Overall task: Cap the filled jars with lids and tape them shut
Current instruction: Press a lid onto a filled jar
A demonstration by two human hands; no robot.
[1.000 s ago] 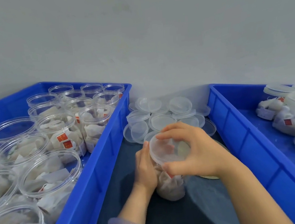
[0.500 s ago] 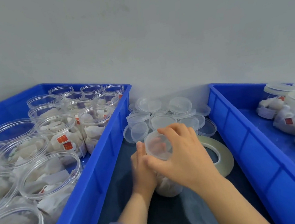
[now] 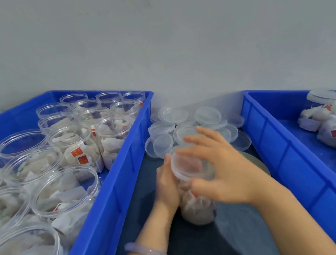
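right hand [image 3: 226, 169], fingers spread round the lid [image 3: 186, 165], has turned since a half-second ago, likely screwing it onto the jar [image 3: 197, 210] gripped by the left hand [image 3: 166, 182] on the tabletop [image 3: 193, 248]; taping remains.

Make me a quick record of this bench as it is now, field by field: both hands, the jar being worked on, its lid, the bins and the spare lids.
left hand: holds the jar's side
right hand: grips the lid from above
jar: filled, between the two bins
lid: on the jar's mouth; seating unclear
spare lids: loose pile behind the hands
left bin: open jars, filled, no lids
right bin: capped jars
tape roll: mostly hidden behind the right hand
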